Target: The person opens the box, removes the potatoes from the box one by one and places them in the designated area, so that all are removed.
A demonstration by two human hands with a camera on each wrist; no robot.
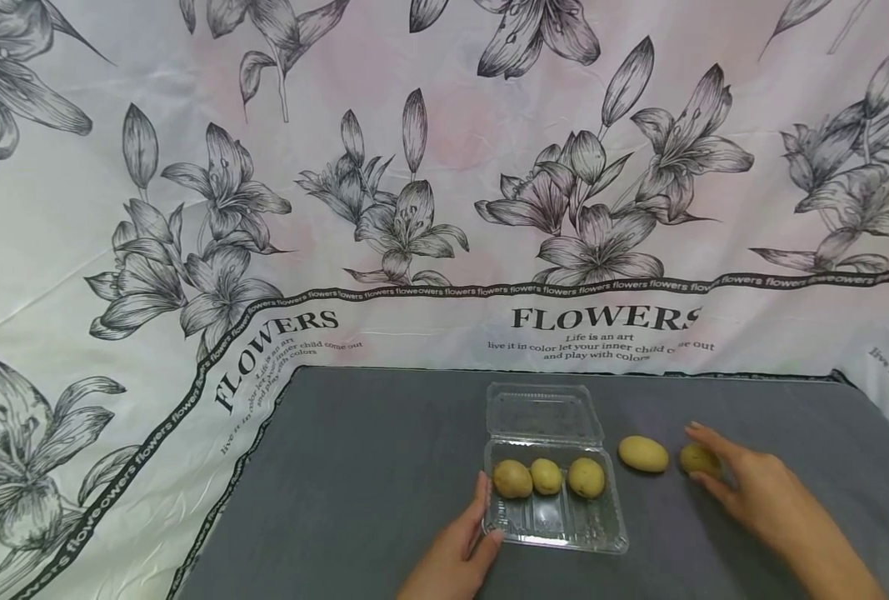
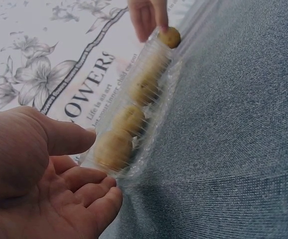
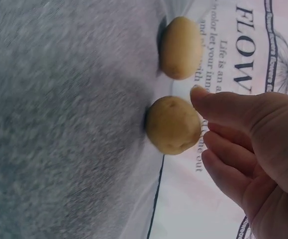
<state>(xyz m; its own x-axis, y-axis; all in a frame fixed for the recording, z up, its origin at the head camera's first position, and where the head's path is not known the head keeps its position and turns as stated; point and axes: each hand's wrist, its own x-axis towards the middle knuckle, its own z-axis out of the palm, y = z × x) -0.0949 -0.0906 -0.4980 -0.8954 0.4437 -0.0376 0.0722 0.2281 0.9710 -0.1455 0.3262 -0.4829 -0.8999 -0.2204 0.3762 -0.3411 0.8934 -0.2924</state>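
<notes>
A clear plastic clamshell box (image 1: 545, 543) lies open on the grey cloth, its lid (image 1: 543, 412) folded back. Three potatoes sit inside in a row: a brownish one (image 1: 512, 479), a smaller one (image 1: 546, 477) and a rounder one (image 1: 586, 478). At the box's left side my left hand (image 1: 455, 546) rests, thumb and fingertips touching the wall and front corner. My right hand (image 1: 751, 479) is around a round potato (image 3: 172, 125) on the cloth. In the right wrist view, thumb and fingers stand just beside it, with no pinch plainly seen. An oval potato (image 1: 643, 454) lies between it and the box.
A grey cloth (image 1: 362, 467) covers the table. Behind and to the left hangs white fabric (image 1: 429, 333) printed with black lilies and lettering. Its dark border (image 1: 414, 368) meets the table's back edge.
</notes>
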